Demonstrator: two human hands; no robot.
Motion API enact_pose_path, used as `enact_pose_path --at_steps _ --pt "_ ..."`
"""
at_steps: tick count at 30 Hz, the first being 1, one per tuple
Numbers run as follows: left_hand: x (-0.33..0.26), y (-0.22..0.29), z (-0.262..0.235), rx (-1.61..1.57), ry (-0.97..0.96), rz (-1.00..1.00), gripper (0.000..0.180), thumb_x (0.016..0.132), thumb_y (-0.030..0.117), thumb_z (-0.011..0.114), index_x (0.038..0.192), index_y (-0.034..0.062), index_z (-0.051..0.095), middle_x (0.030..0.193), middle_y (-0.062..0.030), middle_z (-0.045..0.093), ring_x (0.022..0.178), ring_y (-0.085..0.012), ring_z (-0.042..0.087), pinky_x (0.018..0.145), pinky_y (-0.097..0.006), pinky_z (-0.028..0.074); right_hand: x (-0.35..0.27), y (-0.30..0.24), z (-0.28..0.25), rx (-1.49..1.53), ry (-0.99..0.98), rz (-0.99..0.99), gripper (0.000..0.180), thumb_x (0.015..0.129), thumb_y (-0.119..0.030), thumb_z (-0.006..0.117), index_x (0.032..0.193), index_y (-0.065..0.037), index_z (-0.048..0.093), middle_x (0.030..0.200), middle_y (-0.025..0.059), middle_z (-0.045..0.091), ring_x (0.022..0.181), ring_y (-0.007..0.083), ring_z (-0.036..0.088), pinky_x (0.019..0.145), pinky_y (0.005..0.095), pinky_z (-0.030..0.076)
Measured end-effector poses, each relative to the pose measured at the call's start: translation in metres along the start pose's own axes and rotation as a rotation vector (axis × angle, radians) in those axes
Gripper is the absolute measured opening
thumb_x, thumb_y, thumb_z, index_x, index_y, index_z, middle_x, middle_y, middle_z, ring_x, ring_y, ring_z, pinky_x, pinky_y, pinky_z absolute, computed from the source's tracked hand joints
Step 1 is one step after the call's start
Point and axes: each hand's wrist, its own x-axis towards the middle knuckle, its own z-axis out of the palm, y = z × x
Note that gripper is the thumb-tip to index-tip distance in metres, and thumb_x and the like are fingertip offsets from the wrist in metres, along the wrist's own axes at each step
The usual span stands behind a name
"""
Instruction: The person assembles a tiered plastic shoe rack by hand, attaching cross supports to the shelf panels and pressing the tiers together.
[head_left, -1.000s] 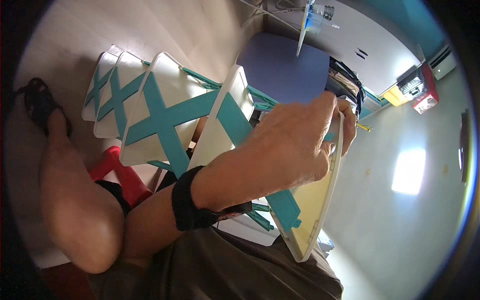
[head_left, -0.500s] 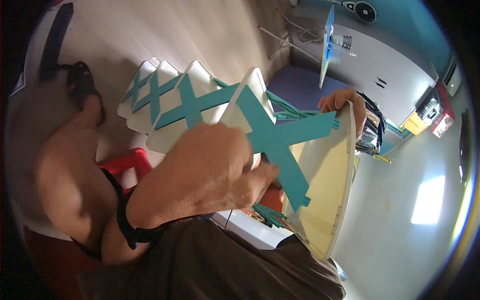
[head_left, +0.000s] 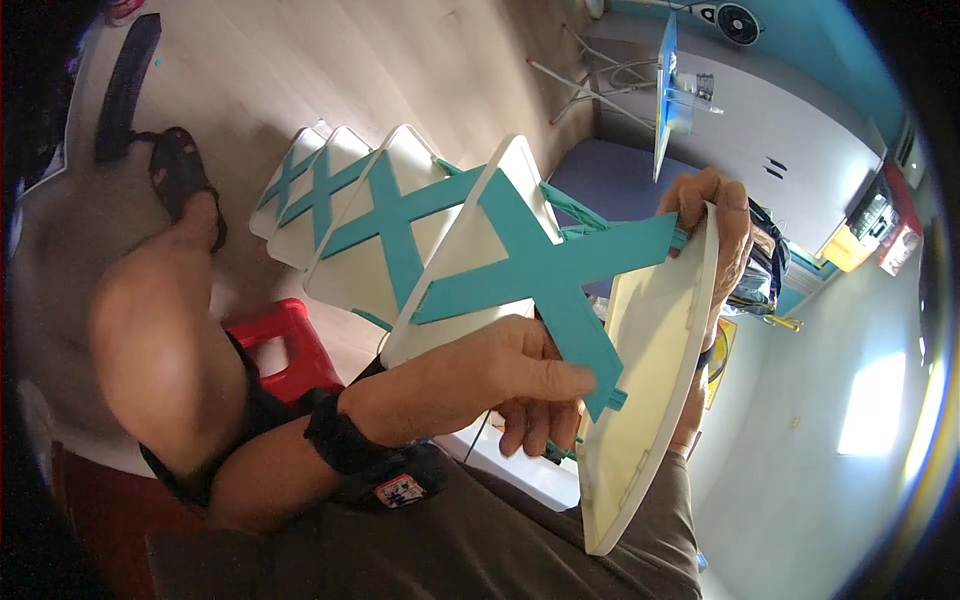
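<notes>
At frame centre, the left hand (head_left: 500, 375) pinched the lower arm of a teal cross brace (head_left: 545, 275), fingers curled beneath it, forearm entering from lower left. The brace's long axis ran diagonally from upper left toward lower right. At right, the right hand (head_left: 715, 225) clasped the cream panel (head_left: 650, 370)'s upper edge, panel standing nearly on end.

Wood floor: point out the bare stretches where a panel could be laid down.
The wood floor is bare beyond the row of white panels, up to the folding table legs. A smaller strip lies between the sandalled foot and the panels. Around the left hand, right hand and red stool, it is crowded.
</notes>
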Motion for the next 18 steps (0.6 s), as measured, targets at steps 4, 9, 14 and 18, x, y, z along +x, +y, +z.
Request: enact_pose_path --at_steps 4,9,14,18 --pt "0.004 -0.007 -0.002 -0.004 0.049 0.082 0.034 0.093 0.032 0.055 0.083 -0.0002 0.063 0.067 -0.0073 0.064 0.05 -0.0106 0.058 0.045 -0.022 0.047 0.006 0.008 -0.021 0.274 -0.15 0.071 0.051 0.096 -0.047 0.046 0.069 -0.004 0.047 0.059 0.0019 0.037 0.051 0.0108 0.034 0.044 0.0245 0.029" --pt "0.004 -0.009 0.002 -0.075 0.141 0.149 0.029 0.091 0.029 0.058 0.082 0.0021 0.062 0.063 -0.0063 0.061 0.045 -0.0114 0.052 0.041 -0.023 0.04 0.004 0.009 -0.042 0.625 -0.577 0.02 0.046 0.101 -0.04 0.032 0.071 -0.008 0.044 0.06 0.0042 0.042 0.045 0.014 0.039 0.043 0.029 0.036" --pt "0.007 -0.012 0.002 -0.081 0.165 0.16 0.028 0.091 0.029 0.058 0.083 0.0024 0.061 0.06 -0.0055 0.057 0.044 -0.0115 0.048 0.04 -0.023 0.037 -0.025 0.01 -0.04 0.639 -0.644 -0.05 0.052 0.101 -0.043 0.035 0.063 -0.008 0.042 0.055 0.0041 0.04 0.043 0.0125 0.037 0.042 0.0296 0.035" --pt "0.01 -0.013 0.002 -0.066 0.202 0.192 0.027 0.091 0.029 0.057 0.09 0.0016 0.061 0.06 -0.0048 0.055 0.045 -0.0111 0.047 0.041 -0.023 0.036 -0.043 0.017 -0.054 0.34 -0.023 0.07 0.052 0.1 -0.043 0.041 0.061 -0.008 0.039 0.053 0.0015 0.034 0.042 0.0091 0.03 0.037 0.0238 0.027"
